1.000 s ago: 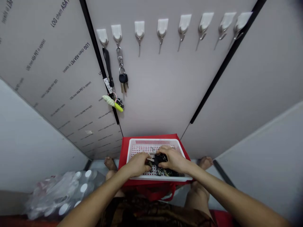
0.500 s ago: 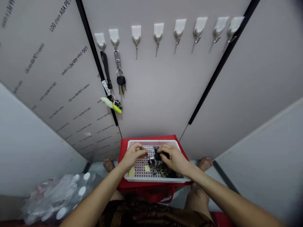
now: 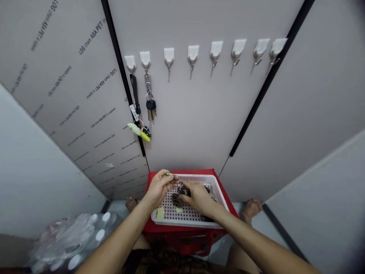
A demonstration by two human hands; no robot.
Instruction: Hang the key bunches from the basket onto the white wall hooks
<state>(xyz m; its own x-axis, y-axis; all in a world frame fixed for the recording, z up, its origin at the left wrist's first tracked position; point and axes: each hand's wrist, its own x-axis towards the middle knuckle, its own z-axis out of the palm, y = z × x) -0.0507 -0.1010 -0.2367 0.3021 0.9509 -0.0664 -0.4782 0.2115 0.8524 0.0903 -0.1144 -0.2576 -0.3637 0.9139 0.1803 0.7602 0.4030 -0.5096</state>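
Over the white basket (image 3: 156,220), my left hand (image 3: 159,189) is closed, thumb against fingers, on a slim key-like piece with a pale green end (image 3: 170,174). Close beside it, my right hand (image 3: 201,198) curls over a keychain bunch of silvery metal parts (image 3: 180,188). From that bunch a round dark pendant with a yellow-green wheel pattern (image 3: 176,200) hangs below the fingers. Whether the two held pieces are joined cannot be made out. Pale yellow paper notes (image 3: 160,212) and dark items lie in the basket, partly covered by my right hand.
Under the basket is a red bag (image 3: 182,239). White hooks (image 3: 193,55) line the wall panel. From the left two hang a dark strap with charms (image 3: 138,131) and a key ring (image 3: 151,104). Plastic-wrapped bottles (image 3: 82,236) stand at lower left.
My right hand has moved left to my left hand, bringing the keychain bunch with the round pendant. The view has tilted up slightly, so the hooks sit lower.
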